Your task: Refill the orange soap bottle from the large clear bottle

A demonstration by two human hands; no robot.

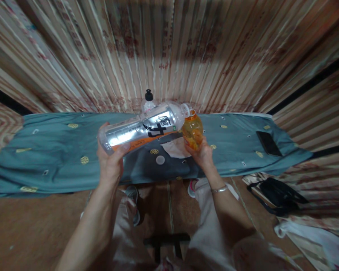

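My left hand point(112, 160) is closed around the lower end of a large clear plastic bottle point(147, 130) with a silver and orange label. The bottle is tilted nearly level, its uncapped neck pointing right. My right hand point(200, 152) grips a small orange translucent bottle point(192, 131), its mouth close to the large bottle's neck; whether the two touch I cannot tell. Whether liquid flows between them does not show. Below them, a white cloth or tissue point(175, 148) and a round white cap point(160, 160) lie on the patterned cover.
A clear bottle with a black top point(148, 101) stands behind the large one, partly hidden. A dark phone point(269, 143) lies at right on the teal-covered table point(53, 146). Pleated curtains point(164, 49) hang behind. A black bag point(279, 195) is at lower right, near a pale bag.
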